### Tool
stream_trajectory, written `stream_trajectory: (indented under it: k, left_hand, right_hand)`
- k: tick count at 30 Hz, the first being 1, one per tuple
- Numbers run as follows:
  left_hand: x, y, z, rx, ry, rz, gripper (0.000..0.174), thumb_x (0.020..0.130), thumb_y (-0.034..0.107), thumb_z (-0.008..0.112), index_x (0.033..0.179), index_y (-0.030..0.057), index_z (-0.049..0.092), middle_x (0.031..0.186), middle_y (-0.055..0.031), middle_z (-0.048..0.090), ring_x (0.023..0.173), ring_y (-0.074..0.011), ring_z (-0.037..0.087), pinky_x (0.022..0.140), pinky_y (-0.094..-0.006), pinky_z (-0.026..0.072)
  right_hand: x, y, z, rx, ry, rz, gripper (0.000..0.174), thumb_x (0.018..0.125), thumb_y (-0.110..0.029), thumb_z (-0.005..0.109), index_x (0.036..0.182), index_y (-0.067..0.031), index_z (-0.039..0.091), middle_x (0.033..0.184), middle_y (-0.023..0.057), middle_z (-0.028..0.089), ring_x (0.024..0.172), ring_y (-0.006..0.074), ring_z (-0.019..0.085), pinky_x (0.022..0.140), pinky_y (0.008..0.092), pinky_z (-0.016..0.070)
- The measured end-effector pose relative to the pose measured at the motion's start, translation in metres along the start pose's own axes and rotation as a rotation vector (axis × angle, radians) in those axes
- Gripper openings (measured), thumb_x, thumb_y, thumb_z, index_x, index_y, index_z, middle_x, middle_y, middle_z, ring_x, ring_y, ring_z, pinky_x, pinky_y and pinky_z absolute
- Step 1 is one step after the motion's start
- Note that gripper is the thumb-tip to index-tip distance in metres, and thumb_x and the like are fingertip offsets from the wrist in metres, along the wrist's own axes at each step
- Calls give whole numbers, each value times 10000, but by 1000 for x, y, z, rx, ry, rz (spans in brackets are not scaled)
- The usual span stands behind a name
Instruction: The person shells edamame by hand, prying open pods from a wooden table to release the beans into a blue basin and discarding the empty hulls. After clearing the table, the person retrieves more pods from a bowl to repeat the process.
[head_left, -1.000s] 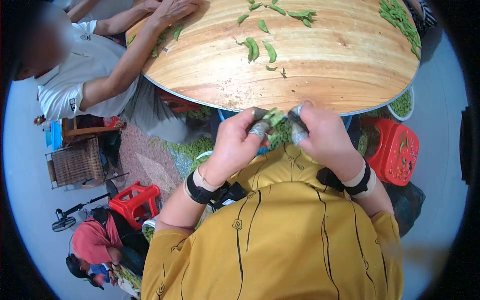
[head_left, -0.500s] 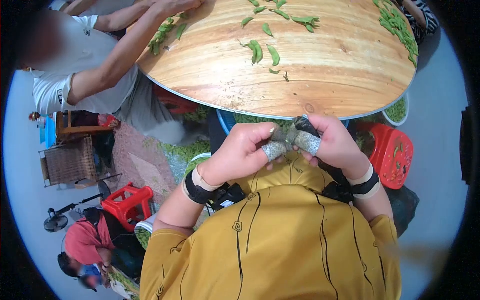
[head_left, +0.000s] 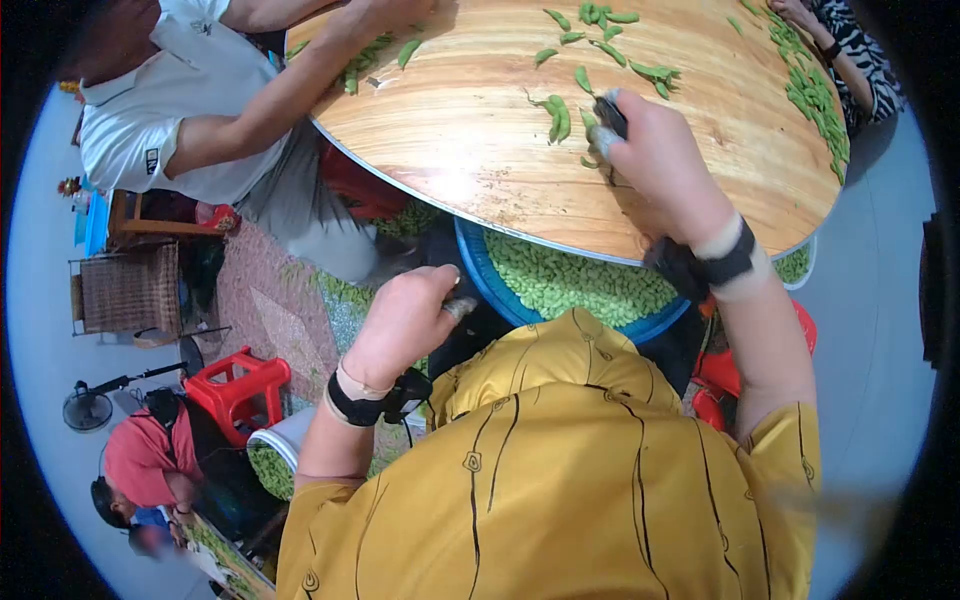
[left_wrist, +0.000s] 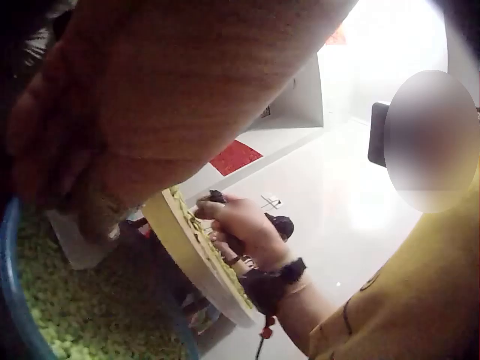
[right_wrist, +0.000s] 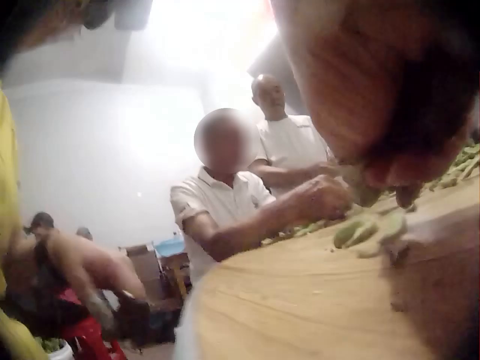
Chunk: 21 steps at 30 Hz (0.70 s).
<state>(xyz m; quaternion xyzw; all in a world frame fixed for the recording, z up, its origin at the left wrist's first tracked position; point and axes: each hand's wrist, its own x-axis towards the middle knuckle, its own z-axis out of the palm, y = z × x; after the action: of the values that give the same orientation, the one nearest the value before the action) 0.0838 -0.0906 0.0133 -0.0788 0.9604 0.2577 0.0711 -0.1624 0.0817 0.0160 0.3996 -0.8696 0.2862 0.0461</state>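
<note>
My right hand [head_left: 660, 150] reaches over the wooden table [head_left: 430, 150], its fingertips right at a green bean pod [head_left: 589, 122]. Dark and grey wrapping covers its thumb and finger tips. I cannot tell whether they pinch the pod. More pods [head_left: 556, 120] lie just left of these fingertips. Out in front of my body, my left hand [head_left: 398, 318] hangs loosely curled at the left of a blue basin [head_left: 470, 262] of shelled green beans [head_left: 560, 275]. Grey wrapping shows on its thumb, and no object shows in it. In the left wrist view this hand looms dark over the beans.
Pods lie scattered on the table, with a long heap [head_left: 815, 100] along its right edge. A person in a white shirt [head_left: 170, 95] works at the left, another in a striped sleeve [head_left: 860, 60] at the right. Red stools [head_left: 235, 395] and a white bucket [head_left: 285, 435] stand around.
Both hands were together over the basin, working at a pod. Now they are apart: the right has gone forward onto the table, the left has drawn left. The beans in the basin are uncovered.
</note>
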Motion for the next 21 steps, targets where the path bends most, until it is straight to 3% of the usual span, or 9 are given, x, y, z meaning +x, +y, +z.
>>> stream_trajectory:
  k: [4, 5, 6, 7, 9, 10, 12, 17, 21]
  left_hand:
    - [14, 14, 3, -178, 67, 98, 212, 782, 133, 659, 895, -9, 549, 752, -213, 551, 698, -374, 567, 608, -411, 449]
    - [19, 19, 3, -286, 90, 110, 222, 790, 138, 662, 929, -5, 563, 756, -211, 547, 675, -352, 568, 601, -390, 453]
    - [25, 27, -1, -306, 75, 99, 221, 839, 151, 641, 978, -10, 580, 769, -149, 600, 634, -252, 582, 588, -323, 471]
    - [33, 34, 6, -310, 77, 96, 221, 839, 151, 641, 978, -10, 580, 769, -149, 600, 634, -252, 582, 588, -323, 471]
    - [50, 48, 22, -1054, 147, 46, 189, 895, 159, 588, 986, -7, 589, 807, -72, 642, 641, -160, 591, 587, -275, 486]
    - [57, 55, 19, -1059, 144, 48, 189, 895, 159, 588, 986, -7, 589, 807, -72, 642, 641, -160, 591, 587, -275, 486]
    - [68, 71, 8, -1317, -235, -122, 190, 929, 156, 542, 1026, 1, 594, 836, -21, 646, 666, -94, 584, 608, -226, 487]
    - [74, 73, 27, -1372, -187, -116, 182, 919, 112, 530, 1055, 18, 606, 816, -27, 641, 628, -75, 555, 578, -207, 449]
    - [73, 74, 30, -1251, -102, -116, 165, 907, 81, 527, 1019, 27, 635, 800, -4, 631, 605, -53, 510, 553, -195, 412]
  right_hand:
    - [17, 9, 13, -103, -82, -22, 205, 730, -148, 634, 830, 27, 600, 717, 246, 596, 689, 406, 586, 626, 415, 488]
    - [15, 7, 7, -16, -162, 35, 207, 745, -153, 637, 836, 30, 602, 690, 213, 606, 633, 362, 589, 588, 387, 484]
    - [11, 1, -2, 69, -244, 90, 210, 760, -158, 640, 843, 32, 604, 663, 180, 615, 577, 317, 593, 550, 359, 480]
    - [5, -7, -11, 67, -248, 88, 210, 760, -158, 640, 843, 32, 604, 663, 180, 615, 577, 317, 593, 550, 359, 480]
    - [-14, -26, -29, 707, -440, 545, 212, 803, -190, 648, 858, 13, 620, 618, 55, 592, 503, 149, 554, 476, 273, 433]
    - [-27, -31, -34, 832, -442, 573, 194, 839, -216, 647, 879, -25, 637, 627, -30, 541, 499, 35, 478, 447, 201, 377]
    - [-49, -37, -38, 1035, -429, 601, 169, 854, -184, 629, 949, -44, 632, 657, -35, 547, 514, 34, 470, 454, 186, 373]
    - [-87, -24, -39, 1010, -306, 620, 198, 907, -164, 546, 1052, -38, 597, 740, -20, 569, 554, 29, 479, 469, 183, 394]
    - [-101, -27, -49, 964, -372, 540, 280, 900, -98, 485, 1159, -15, 550, 806, 1, 582, 544, 41, 482, 475, 192, 411]
